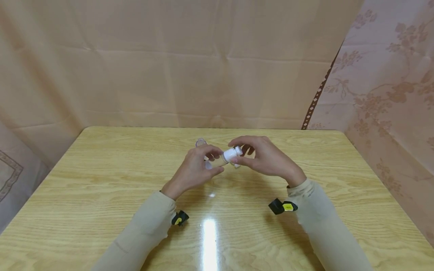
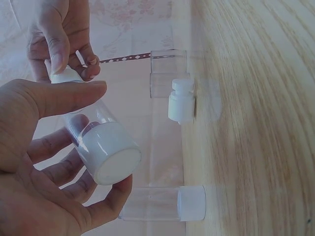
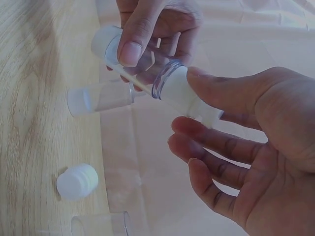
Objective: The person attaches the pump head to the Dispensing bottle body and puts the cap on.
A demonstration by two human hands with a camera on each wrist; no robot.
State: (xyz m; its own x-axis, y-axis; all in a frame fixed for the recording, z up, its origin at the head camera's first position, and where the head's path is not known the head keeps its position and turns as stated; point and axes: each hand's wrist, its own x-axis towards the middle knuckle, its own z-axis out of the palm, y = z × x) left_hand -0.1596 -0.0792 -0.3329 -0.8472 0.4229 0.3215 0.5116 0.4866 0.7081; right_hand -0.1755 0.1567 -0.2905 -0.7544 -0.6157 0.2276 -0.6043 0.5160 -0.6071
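In the head view my left hand [image 1: 194, 167] holds a clear bottle with a white base [image 2: 118, 164], tilted above the table. Its thumb lies along one side of the bottle and the fingers curl around the other. At the bottle's neck sits a white pump top [image 3: 178, 91], which my right hand [image 1: 268, 156] pinches between thumb and fingers. The left wrist view shows the base turned toward the camera. Whether the pump top is fully seated on the neck, I cannot tell.
A second clear bottle with a white base [image 3: 78, 102] stands on the wooden table [image 1: 101, 180]. Near it lies another white pump top [image 2: 181, 105]. A clear cap [image 3: 101, 226] stands close by. Curtains hang behind the table's far edge.
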